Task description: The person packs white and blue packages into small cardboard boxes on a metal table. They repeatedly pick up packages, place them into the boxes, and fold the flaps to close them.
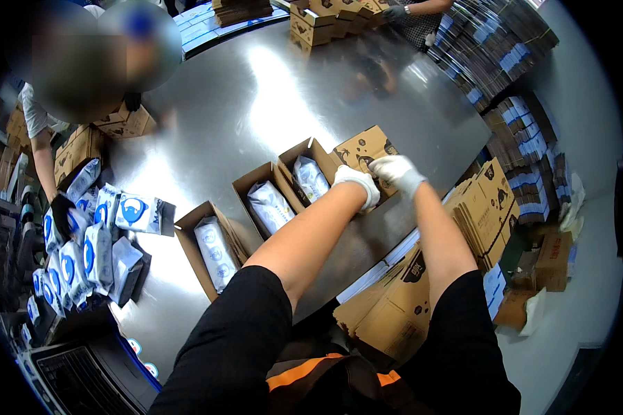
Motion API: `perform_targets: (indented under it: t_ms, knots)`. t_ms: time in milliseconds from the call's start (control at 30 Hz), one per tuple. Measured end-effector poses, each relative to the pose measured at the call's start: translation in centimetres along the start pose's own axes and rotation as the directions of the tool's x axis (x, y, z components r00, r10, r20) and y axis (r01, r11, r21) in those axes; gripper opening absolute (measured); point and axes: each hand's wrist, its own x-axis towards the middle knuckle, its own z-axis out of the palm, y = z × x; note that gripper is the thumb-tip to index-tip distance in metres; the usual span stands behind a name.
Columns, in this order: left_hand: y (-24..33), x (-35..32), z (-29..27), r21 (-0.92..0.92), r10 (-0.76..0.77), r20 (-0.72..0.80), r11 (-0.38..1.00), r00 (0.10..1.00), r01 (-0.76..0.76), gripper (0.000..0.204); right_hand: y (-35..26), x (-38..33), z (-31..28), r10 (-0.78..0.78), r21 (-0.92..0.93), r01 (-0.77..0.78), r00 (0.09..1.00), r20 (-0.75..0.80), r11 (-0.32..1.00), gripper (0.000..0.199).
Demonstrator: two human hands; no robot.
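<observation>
Three open brown cardboard boxes stand in a row on the shiny metal table (270, 90). Each holds a white and blue pouch: the near box (211, 249), the middle box (268, 200) and the far box (310, 173). My left hand (358, 181), in a white glove, rests on the right edge of the far box. Beside it my gloved right hand (396, 173) presses on a brown printed box (364, 147) and grips its flap. Both forearms reach in from the lower edge.
A heap of white and blue pouches (90, 242) lies at the table's left, with another person's gloved hand (61, 214) among them. Flat brown cartons (394, 311) are stacked at my right. Folded boxes (318, 21) and another person's hand (394, 12) are at the far end.
</observation>
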Motion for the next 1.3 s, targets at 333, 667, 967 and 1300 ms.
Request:
perform_targets:
  t_ms: [333,667,967,1300]
  knots:
    - [-1.8,-0.9,5.5,0.024,0.062,-0.443,0.998,0.895,-0.057,0.047,-8.0,-6.4,-0.1,0.068,-0.449,-0.244,0.925,-0.373,0.860,0.062]
    - [-7.5,-16.2,12.5,-0.250,-0.080,-0.825,0.940,0.559,-0.234,0.031,-15.0,-9.3,11.7,-0.115,-0.626,0.150,0.989,0.097,0.765,0.071]
    - [-16.3,-21.7,31.8,-0.897,-0.760,-0.123,-0.190,0.638,-0.399,0.097,-15.8,-6.6,12.4,-0.052,-0.660,0.122,0.991,0.124,0.742,0.043]
    - [-12.2,-8.8,20.9,-0.962,-0.478,-0.157,-0.122,0.864,-0.243,0.092,-5.7,-2.3,2.5,0.097,-0.614,-0.295,0.937,-0.335,0.732,0.046]
